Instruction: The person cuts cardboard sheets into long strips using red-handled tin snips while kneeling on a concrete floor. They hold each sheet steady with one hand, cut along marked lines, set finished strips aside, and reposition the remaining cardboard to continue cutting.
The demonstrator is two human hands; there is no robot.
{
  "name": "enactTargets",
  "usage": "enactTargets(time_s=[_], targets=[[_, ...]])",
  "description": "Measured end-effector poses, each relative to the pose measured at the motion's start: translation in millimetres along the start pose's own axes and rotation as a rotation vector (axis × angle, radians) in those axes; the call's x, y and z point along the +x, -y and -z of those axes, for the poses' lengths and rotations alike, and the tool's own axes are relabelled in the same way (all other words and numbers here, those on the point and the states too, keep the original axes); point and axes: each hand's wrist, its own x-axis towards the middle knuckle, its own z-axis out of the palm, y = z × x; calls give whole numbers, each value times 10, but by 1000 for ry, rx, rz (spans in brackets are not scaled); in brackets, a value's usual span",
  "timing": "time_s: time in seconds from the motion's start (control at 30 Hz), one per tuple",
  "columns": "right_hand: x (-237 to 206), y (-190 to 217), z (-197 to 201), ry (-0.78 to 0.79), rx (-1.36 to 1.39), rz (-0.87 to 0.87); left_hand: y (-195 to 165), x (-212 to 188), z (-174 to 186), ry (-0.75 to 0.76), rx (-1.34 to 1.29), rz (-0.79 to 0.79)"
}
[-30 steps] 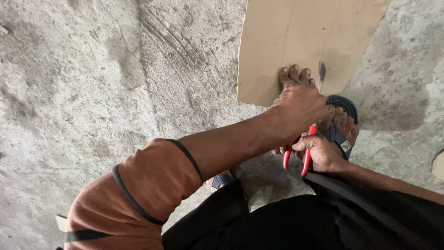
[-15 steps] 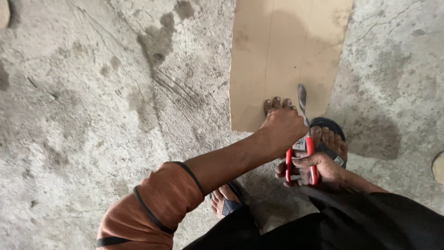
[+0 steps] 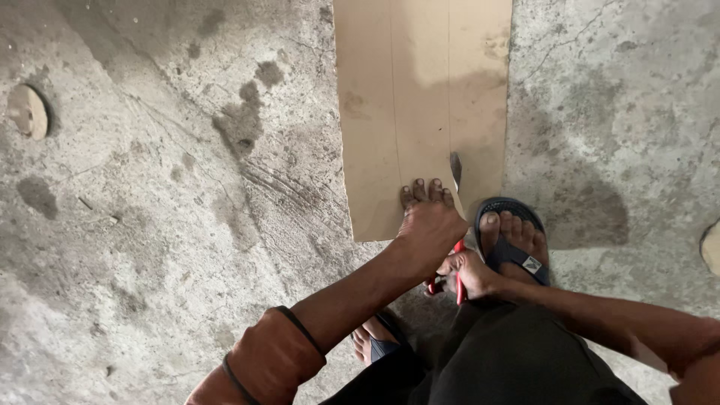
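A brown flat sheet (image 3: 420, 90) lies on the concrete floor with thin lines drawn along its length. My left hand (image 3: 429, 219) presses flat on its near edge, fingers pointing away from me. My right hand (image 3: 466, 271) is closed around the red handles of metal snips (image 3: 455, 171). Their grey blade sticks up through the sheet just right of my left fingers. My right foot in a dark sandal (image 3: 516, 241) stands beside the sheet's near right corner.
My other foot (image 3: 373, 343) in a sandal shows under my left arm. A round pale disc (image 3: 28, 111) is set in the floor at the far left, and another pale object (image 3: 711, 247) sits at the right edge. Dark stains mark the concrete.
The view has swung so more of the sheet shows ahead. The snips' blade now sits a little farther into the sheet. Both hands keep their hold.
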Motion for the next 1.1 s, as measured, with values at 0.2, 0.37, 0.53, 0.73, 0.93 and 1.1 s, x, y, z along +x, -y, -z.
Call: enactTargets(time_s=[0.2,0.37,0.53,0.73,0.93,1.1], targets=[[-38,-82,12,245,77,23,37,-9,70,7,-44,-16],[-100,-23,-53,4,-168,122,33,-88,147,55,-6,7],[-448,325,-186,-133,-529,247,91,-81,135,-43,9,-7],[-954,578,-450,-97,-606,96,66,-20,-191,-159,44,-7],[-1362,991,-577,11,-520,-98,93,-18,-609,-230,318,-55],[-1836,1372,-521,-59,-450,-39,92,5,-661,-223,364,-30]])
